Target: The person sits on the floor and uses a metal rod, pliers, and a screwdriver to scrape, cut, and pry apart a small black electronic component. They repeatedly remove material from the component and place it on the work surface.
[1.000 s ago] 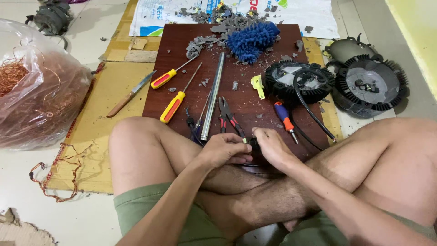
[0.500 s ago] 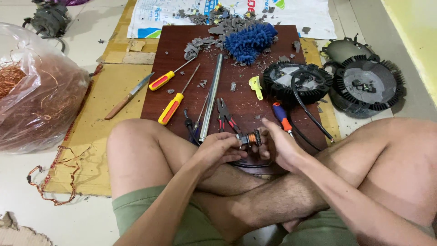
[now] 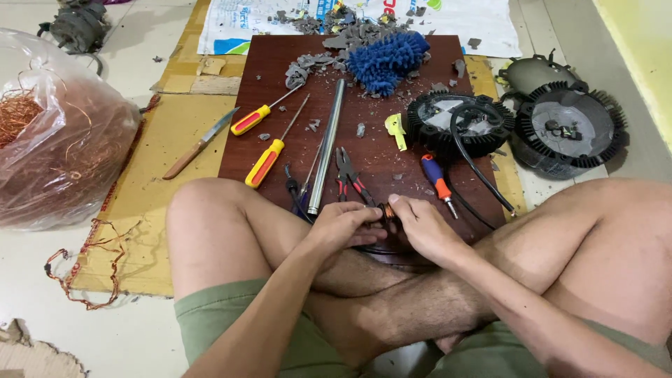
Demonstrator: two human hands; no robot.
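Copper-wound part (image 3: 384,212), small and dark, is sitting between your two hands at the near edge of the brown board (image 3: 280,63), just past your crossed legs.

Head view: your left hand (image 3: 344,225) is curling over it from the left, fingers closed on the part. Your right hand (image 3: 422,225) is pinching it from the right, fingertips closed on its end. Most of the part is hidden, so I can't tell how much winding is left on it.

Done so far, judging by the layout: a clear bag of copper wire (image 3: 49,154) is already sitting full at far left, loose copper strands (image 3: 80,262) are lying on the cardboard, and two black finned housings (image 3: 458,122) (image 3: 570,126) are lying open at right. Grey debris (image 3: 329,31) is piling up by the blue mop head (image 3: 388,59).

Left, I'd say: this part isn't stripped yet.

Tools are lying idle: pliers (image 3: 350,178) just beyond your hands, blue-and-orange screwdriver (image 3: 437,183) beside them, steel rod (image 3: 325,143), two yellow screwdrivers (image 3: 269,155) (image 3: 255,117), knife (image 3: 199,143) off the board.
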